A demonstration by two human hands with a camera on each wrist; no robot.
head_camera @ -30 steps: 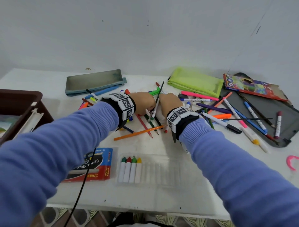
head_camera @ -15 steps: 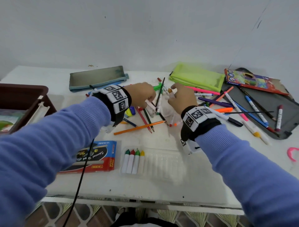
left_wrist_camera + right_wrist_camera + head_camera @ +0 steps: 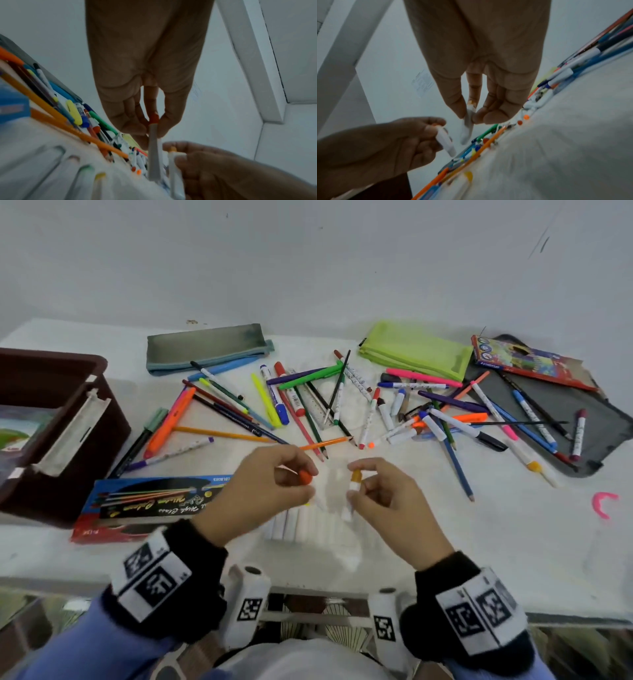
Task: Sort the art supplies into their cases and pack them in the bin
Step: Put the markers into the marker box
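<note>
Left hand (image 3: 260, 491) pinches orange-tipped crayon (image 3: 153, 147); right hand (image 3: 387, 501) pinches yellow-tipped crayon (image 3: 355, 484).

Plain room: white table (image 3: 513, 542), bare wall (image 3: 308, 261)

Soft, even light fills the head view, with only faint shadows under the pens on the table (image 3: 479, 542) and no glare. Its edges bow from the wide lens, and detail smears near the wall. Both wrist views are dimmer and bluish: the left hand (image 3: 147, 75) and right hand (image 3: 481, 65) look dark, and the foreground is motion-blurred.
</note>
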